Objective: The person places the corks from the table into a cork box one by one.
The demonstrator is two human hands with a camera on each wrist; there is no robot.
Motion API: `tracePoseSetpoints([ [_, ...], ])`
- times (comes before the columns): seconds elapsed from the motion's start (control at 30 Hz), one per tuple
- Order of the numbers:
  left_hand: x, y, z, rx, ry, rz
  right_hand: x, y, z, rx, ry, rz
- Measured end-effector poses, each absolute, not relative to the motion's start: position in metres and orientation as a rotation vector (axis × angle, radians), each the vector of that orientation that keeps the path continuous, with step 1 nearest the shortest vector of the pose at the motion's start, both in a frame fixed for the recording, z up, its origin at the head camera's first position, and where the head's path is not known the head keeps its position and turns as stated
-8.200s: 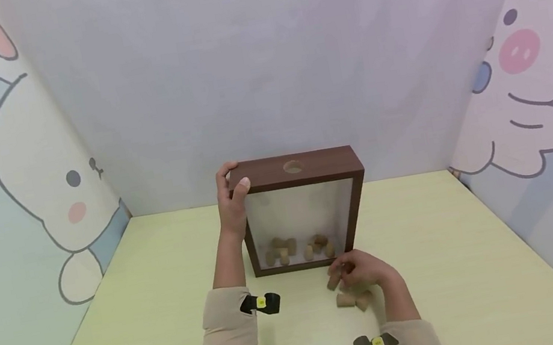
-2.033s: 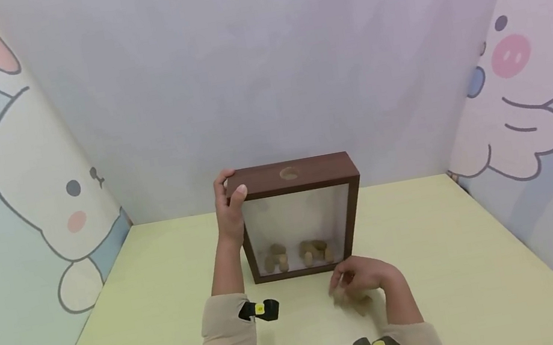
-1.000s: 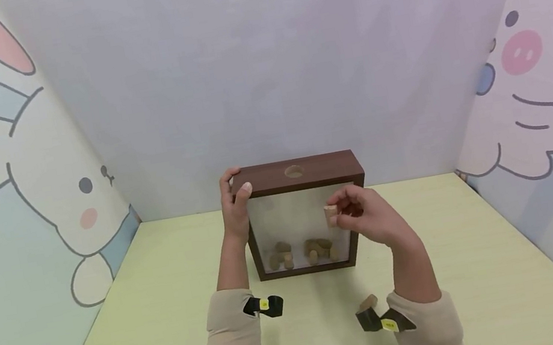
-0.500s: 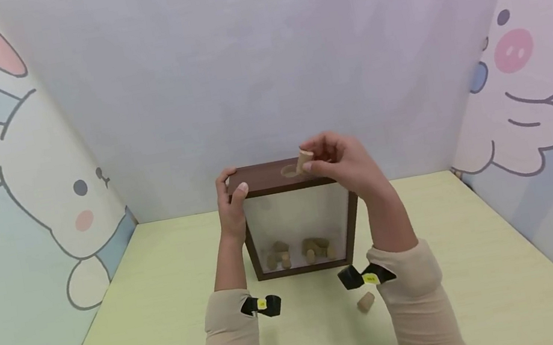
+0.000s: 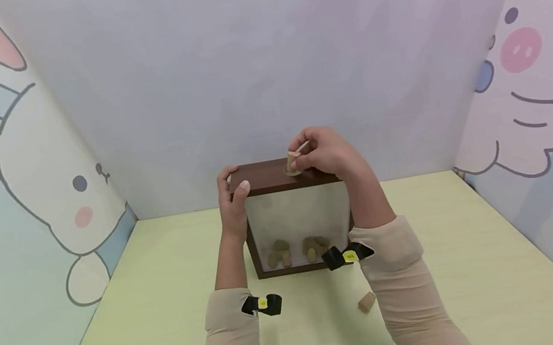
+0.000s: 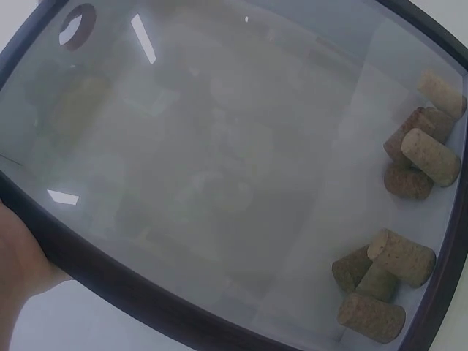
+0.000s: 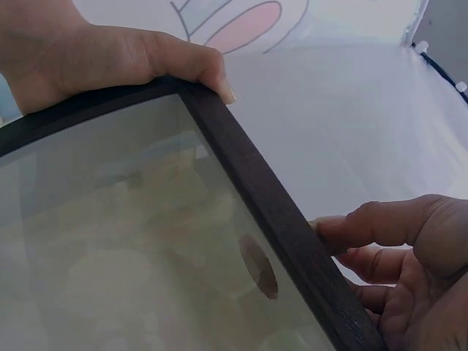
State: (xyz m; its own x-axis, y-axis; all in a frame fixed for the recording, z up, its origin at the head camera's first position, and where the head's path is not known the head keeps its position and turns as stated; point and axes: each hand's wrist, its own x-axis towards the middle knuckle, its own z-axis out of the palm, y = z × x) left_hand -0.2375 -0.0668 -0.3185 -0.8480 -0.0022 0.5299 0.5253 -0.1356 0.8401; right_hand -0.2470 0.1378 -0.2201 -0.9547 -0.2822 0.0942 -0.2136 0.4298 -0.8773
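Observation:
A dark brown wooden shadow box with a clear front stands upright on the table, a round hole in its top. My left hand grips its upper left corner, thumb on the front edge. My right hand pinches a cork between thumb and fingers, upright at the hole. Whether the cork's lower end is inside the hole, I cannot tell. Several corks lie in two small heaps at the bottom behind the clear front. In the right wrist view the right hand is beside the top frame, the cork mostly hidden.
One loose cork lies on the pale yellow-green table, in front of the box and near the right sleeve. A plain pale backdrop hangs close behind. Cartoon-printed panels stand at both sides.
My right hand was down among loose corks on the table; it has picked one up and carried it up and left to the hole. The left hand keeps its hold on the box.

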Motion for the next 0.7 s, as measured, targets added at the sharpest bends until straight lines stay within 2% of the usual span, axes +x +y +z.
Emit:
tracePoseSetpoints([
  [0.2, -0.242, -0.068, -0.322, -0.588, -1.762, -2.057, -0.235, 0.140, -0.221, -0.505, 2.627, -1.552],
  [0.43, -0.260, -0.064, -0.341, -0.597, -1.750, -2.078, -0.195, 0.165, -0.241, -0.660, 2.674, -1.719],
  [0.7, -0.261, -0.061, -0.342, -0.579, -1.742, -2.076, -0.171, 0.197, -0.281, -0.685, 2.564, -1.799],
])
